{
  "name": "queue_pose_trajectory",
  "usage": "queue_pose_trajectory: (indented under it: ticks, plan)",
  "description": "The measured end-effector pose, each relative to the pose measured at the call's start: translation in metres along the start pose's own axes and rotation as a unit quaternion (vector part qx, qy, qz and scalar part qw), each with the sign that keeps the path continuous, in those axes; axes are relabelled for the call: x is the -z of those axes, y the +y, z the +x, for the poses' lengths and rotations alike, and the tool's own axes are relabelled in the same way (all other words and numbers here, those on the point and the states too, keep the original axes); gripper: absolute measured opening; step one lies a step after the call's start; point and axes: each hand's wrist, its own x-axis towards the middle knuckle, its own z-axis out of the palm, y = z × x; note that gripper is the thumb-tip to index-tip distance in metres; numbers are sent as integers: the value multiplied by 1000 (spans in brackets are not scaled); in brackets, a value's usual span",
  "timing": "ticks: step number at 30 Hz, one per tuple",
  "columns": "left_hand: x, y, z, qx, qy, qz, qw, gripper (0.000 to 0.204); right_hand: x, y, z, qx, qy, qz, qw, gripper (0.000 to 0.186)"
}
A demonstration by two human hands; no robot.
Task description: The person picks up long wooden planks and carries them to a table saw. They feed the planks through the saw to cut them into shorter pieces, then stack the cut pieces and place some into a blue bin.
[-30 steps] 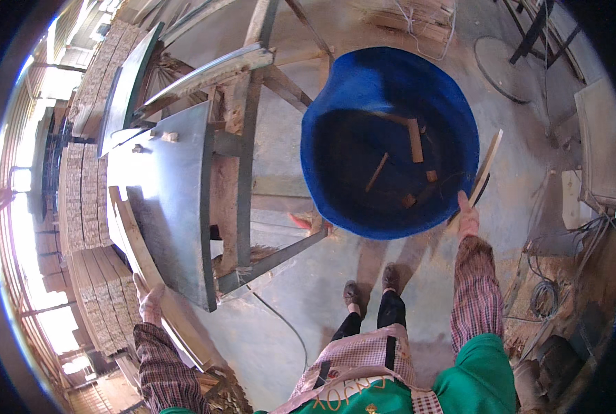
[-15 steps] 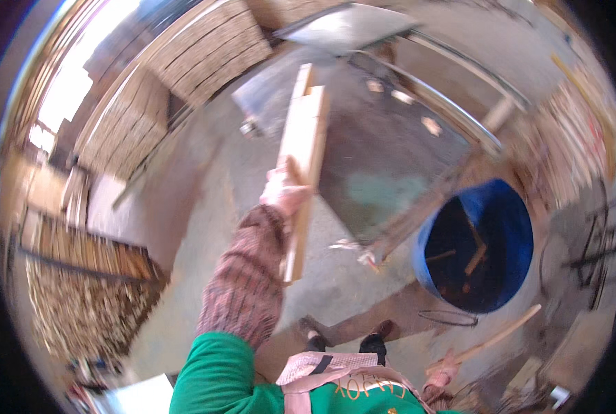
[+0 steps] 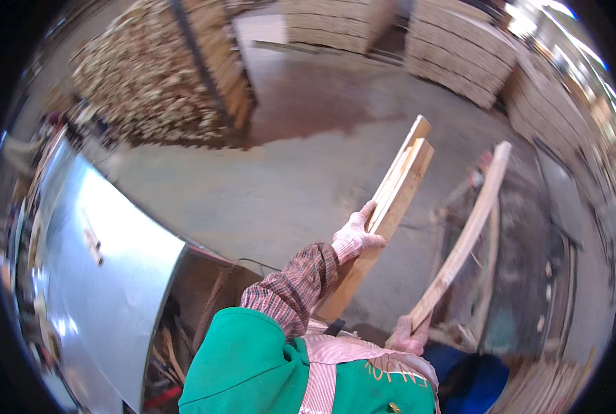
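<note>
My left hand (image 3: pixel 358 234) is closed around a small bundle of pale wooden boards (image 3: pixel 399 196), held at a slant in front of my body. Its boards lie side by side, one reaching a little past the others at the far end. Lower and to the right, my right hand (image 3: pixel 410 336) grips the near end of a long wooden strip (image 3: pixel 468 238). That strip slants up and away to the right, apart from the bundle.
A shiny metal-topped table (image 3: pixel 114 241) stands at the left, small wood pieces (image 3: pixel 94 247) on it. Behind it rises a big pile of wood (image 3: pixel 149 76). Timber stacks (image 3: pixel 456 52) line the back. Close by on the right are a blue barrel (image 3: pixel 479 381) and a dark tabletop (image 3: pixel 518 297).
My view has swung left, bringing the metal table in and moving the barrel to the lower edge. My right hand has lifted the strip up in front. The left hand still holds the boards.
</note>
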Motion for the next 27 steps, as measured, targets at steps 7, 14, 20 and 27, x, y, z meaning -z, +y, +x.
queue_pose_trajectory:
  ticks: [7, 14, 20, 27]
  plan:
    - [139, 7, -34, -104, 386, -176, 900, 117, -192, -53, 13, 83, -393, 40, 915, 84]
    - [196, -22, -110, -225, 568, -235, 756, 111, -302, -91, -40, 175, -654, -92, 730, 93]
    - [252, -69, -105, -195, 672, -219, 679, 106, -393, -92, -46, 249, -753, -122, 597, 97]
    - [360, -71, 2, -220, 695, -290, 620, 114, -582, -92, 11, 134, -814, -237, 513, 83]
